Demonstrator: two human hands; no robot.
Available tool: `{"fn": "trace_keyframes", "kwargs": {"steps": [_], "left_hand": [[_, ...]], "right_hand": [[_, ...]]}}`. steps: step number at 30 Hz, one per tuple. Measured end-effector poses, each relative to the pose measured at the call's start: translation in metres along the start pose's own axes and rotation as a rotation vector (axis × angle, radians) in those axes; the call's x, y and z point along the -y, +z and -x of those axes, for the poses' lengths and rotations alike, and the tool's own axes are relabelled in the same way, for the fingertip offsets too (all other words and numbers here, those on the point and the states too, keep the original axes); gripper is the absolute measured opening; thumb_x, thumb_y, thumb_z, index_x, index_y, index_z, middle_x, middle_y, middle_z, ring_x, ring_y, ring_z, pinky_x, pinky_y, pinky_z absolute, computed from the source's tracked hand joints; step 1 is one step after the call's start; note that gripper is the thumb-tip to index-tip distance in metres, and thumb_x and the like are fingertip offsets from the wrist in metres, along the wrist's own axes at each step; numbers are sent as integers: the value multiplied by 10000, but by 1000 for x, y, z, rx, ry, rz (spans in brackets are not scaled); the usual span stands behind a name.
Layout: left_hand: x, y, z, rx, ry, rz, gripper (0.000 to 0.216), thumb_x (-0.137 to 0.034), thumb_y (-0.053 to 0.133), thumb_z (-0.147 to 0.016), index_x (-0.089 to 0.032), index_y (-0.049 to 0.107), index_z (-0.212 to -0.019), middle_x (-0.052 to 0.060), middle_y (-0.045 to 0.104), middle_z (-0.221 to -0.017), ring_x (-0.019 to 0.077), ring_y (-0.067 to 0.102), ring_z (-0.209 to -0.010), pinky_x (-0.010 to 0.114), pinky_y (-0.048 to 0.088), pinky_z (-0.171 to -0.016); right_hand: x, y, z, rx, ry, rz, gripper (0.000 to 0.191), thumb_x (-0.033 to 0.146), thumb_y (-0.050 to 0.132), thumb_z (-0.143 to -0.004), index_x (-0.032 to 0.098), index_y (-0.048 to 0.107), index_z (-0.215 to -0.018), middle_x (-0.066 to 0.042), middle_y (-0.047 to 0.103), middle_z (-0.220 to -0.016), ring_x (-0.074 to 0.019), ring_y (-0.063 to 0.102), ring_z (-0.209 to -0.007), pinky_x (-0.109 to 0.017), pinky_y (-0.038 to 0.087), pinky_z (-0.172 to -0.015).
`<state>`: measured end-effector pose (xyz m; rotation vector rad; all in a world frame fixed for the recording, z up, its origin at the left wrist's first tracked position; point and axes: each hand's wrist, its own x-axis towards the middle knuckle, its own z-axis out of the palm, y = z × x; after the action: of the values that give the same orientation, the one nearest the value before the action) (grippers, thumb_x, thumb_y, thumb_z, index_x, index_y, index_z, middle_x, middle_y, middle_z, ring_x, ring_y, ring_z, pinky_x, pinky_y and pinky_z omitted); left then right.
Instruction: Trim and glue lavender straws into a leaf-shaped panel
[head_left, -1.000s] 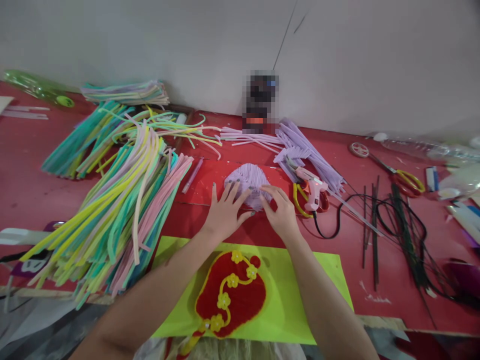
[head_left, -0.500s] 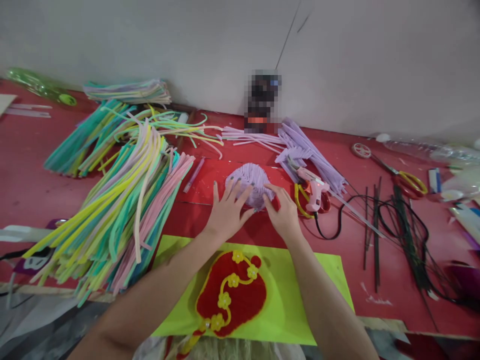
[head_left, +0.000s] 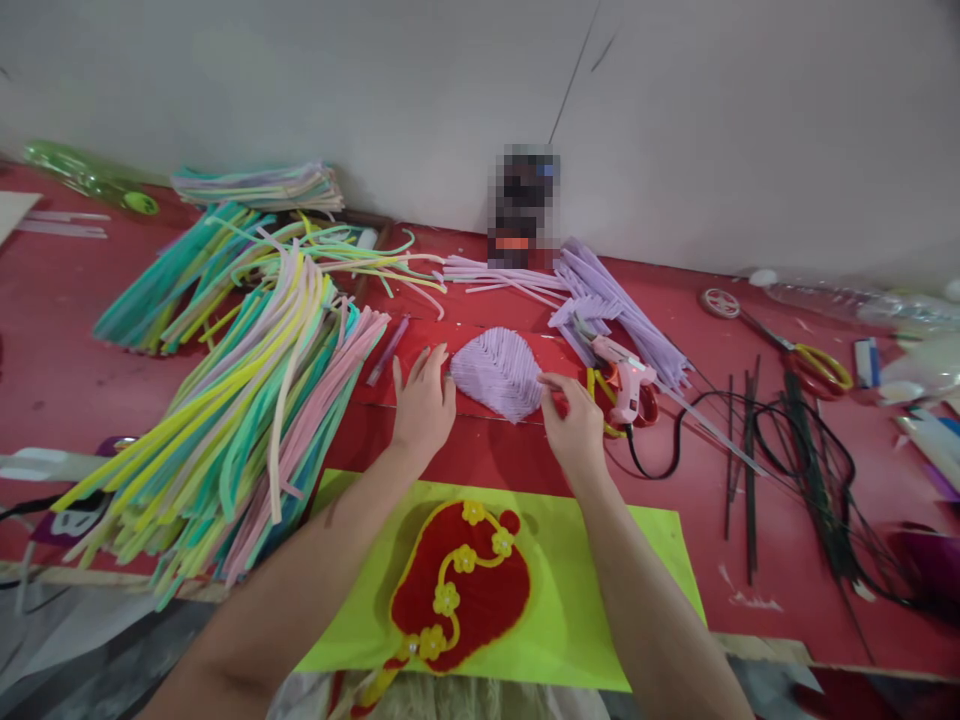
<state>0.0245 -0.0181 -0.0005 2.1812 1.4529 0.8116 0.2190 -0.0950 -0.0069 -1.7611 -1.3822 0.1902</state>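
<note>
A lilac leaf-shaped piece (head_left: 498,372) made of glued pipe cleaners lies on a glossy red sheet (head_left: 409,372). My left hand (head_left: 422,404) rests flat on the red sheet just left of the piece, fingers stretched out, holding nothing. My right hand (head_left: 574,423) sits at the piece's right edge, fingers curled, with thumb and forefinger pinching its rim. Both forearms cross a lime-green sheet (head_left: 585,610) that carries a red heart-like piece (head_left: 466,590) trimmed in yellow flowers.
A big heap of pastel pipe cleaners (head_left: 247,400) fills the left. Lilac pipe cleaners (head_left: 615,295), a pink glue gun (head_left: 626,375) with black cord, scissors (head_left: 806,360), dark wires (head_left: 795,440) and a plastic bottle (head_left: 855,297) lie to the right. A wall stands behind.
My left hand slid off the lilac piece to the red sheet at its left. My right hand shifted to the piece's right rim, leaving the whole leaf shape uncovered.
</note>
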Motion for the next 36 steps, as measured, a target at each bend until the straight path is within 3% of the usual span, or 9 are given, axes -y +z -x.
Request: {"fn": "trace_keyframes", "kwargs": {"steps": [12, 17, 21, 27, 31, 36], "left_hand": [[-2, -3, 3, -3, 10, 20, 481, -109, 354, -873, -195, 392, -1345, 86, 664, -1226, 219, 503, -1280, 577, 108, -1175], [-5, -3, 5, -6, 23, 49, 476, -110, 385, -861, -190, 407, -1330, 109, 638, -1261, 233, 506, -1276, 573, 154, -1168], [-4, -2, 2, -40, 8, 261, 447, -130, 402, -864, -204, 442, -1303, 101, 622, -1271, 216, 523, -1252, 519, 265, -1149], [3, 3, -6, -9, -136, 724, 449, -219, 492, -835, -201, 479, -1283, 127, 615, -1246, 210, 605, -1133, 407, 485, -975], [7, 5, -11, 55, -178, 895, 401, -283, 479, -852, -215, 555, -1240, 115, 597, -1298, 224, 586, -1173, 401, 492, -968], [11, 5, -13, 179, -186, 987, 330, -330, 544, -829, -208, 686, -1101, 85, 665, -1218, 251, 530, -1247, 434, 399, -1064]], "right_hand": [[-4, 2, -1, 12, 72, -85, 237, 235, 459, -865, 211, 648, -1006, -100, 703, -1030, -239, 642, -977, -441, 493, -884], [-7, 3, -1, -5, 94, -124, 224, 240, 460, -860, 206, 649, -975, -101, 710, -1002, -227, 657, -957, -425, 502, -883], [-7, 3, -1, -1, 112, -139, 231, 228, 457, -854, 199, 649, -978, -108, 711, -1008, -228, 660, -962, -433, 499, -893], [-8, 2, -1, 15, 123, -153, 235, 215, 457, -846, 194, 649, -980, -107, 711, -1013, -227, 660, -967, -426, 499, -892], [-8, 2, -1, 19, 124, -144, 236, 223, 460, -844, 196, 656, -972, -104, 711, -1017, -231, 655, -973, -428, 492, -898], [-7, 2, -1, 29, 133, -144, 231, 240, 462, -848, 196, 661, -957, -99, 712, -1002, -231, 655, -955, -417, 490, -882]]}}
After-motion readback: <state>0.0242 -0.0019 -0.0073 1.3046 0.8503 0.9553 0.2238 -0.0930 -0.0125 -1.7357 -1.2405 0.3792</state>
